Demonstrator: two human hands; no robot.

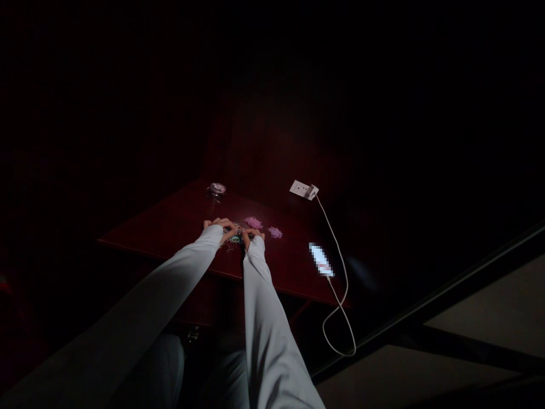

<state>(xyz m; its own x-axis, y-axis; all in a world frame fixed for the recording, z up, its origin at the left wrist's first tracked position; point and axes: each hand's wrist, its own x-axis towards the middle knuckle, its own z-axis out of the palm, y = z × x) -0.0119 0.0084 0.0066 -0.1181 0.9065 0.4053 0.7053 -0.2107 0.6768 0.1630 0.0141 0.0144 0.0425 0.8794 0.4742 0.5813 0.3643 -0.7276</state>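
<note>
My left hand (220,225) and my right hand (252,236) are close together over a small mixed pile (234,240) of greenish and other coloured bits on the dark red table (170,218). The fingers of both hands are bent and pressed together at the pile; anything pinched between them is too small to name. Just beyond my right hand lies a pink heap (252,222), with a smaller purple-pink heap (275,232) to its right.
A round clear container (217,188) stands at the back left. A white socket plate (300,189) holds a plug, whose white cable (336,238) loops down to a lit phone (321,259) on the right.
</note>
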